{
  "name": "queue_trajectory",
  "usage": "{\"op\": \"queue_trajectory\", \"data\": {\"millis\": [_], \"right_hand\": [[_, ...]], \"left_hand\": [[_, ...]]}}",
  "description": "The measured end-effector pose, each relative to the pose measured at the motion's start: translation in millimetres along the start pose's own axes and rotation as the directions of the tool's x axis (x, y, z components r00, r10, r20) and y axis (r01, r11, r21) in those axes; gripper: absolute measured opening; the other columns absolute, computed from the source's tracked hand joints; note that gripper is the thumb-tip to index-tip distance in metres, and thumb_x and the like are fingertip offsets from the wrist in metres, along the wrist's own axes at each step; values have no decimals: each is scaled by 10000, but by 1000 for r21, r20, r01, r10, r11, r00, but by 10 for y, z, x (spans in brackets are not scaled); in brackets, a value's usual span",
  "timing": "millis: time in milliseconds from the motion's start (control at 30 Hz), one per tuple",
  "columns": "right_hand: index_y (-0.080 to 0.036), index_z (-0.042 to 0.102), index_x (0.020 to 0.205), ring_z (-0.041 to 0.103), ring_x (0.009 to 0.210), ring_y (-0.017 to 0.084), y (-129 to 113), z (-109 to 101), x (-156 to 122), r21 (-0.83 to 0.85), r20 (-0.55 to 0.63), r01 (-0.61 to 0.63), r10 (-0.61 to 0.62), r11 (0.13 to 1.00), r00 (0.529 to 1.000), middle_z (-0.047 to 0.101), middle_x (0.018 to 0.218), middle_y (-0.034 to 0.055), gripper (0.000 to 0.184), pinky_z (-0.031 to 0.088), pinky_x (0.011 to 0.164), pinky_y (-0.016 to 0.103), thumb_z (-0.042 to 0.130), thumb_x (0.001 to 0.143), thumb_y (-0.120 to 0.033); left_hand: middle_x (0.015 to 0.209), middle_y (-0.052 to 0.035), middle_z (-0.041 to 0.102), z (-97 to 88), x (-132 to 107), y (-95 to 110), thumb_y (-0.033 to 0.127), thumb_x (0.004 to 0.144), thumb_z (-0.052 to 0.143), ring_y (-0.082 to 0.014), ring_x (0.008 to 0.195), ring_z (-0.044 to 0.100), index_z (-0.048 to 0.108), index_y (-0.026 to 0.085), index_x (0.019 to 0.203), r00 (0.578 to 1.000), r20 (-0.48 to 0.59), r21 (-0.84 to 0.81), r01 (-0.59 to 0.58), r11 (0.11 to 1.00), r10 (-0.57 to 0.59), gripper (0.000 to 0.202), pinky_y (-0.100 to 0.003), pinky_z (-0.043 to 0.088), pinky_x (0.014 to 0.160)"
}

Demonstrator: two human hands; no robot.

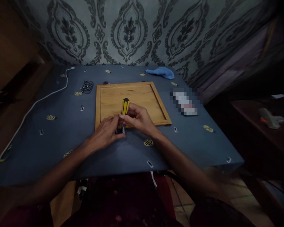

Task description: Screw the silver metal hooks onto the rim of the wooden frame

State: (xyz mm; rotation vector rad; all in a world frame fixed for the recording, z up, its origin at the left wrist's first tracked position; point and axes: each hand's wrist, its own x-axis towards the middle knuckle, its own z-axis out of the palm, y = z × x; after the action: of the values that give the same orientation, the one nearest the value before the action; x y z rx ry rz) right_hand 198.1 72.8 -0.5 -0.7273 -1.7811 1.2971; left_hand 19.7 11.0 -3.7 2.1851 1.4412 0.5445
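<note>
At six o'clock of the wooden tray (132, 84), the right hand (139, 119) clamps its fingers on the upright screwdriver (125, 106). The left hand (106, 133) pinches its lower end; keeping it vertical seems best.

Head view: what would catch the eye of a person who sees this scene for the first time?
The yellow-and-black handle, perhaps a screwdriver's, stands upright at the near edge of the wooden tray in the middle of the table. The right hand grips it; the left hand touches something small and dark at its base. A blue cloth lies at the far edge, a white cable on the left.
</note>
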Motion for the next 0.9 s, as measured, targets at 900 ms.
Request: {"op": "queue_trajectory", "data": {"millis": [900], "right_hand": [[-233,600,860,653,585,109,-16,8,-167,93,-251,58,-33,994,967,644,748,-52,349,560,592,262,825,802,-492]], "left_hand": [[1132,-68,660,6,-7,11,326,817,791,-276,1083,640,487,230,1082,999,8,-10,42,999,-42,415,-436,506,927]]}}
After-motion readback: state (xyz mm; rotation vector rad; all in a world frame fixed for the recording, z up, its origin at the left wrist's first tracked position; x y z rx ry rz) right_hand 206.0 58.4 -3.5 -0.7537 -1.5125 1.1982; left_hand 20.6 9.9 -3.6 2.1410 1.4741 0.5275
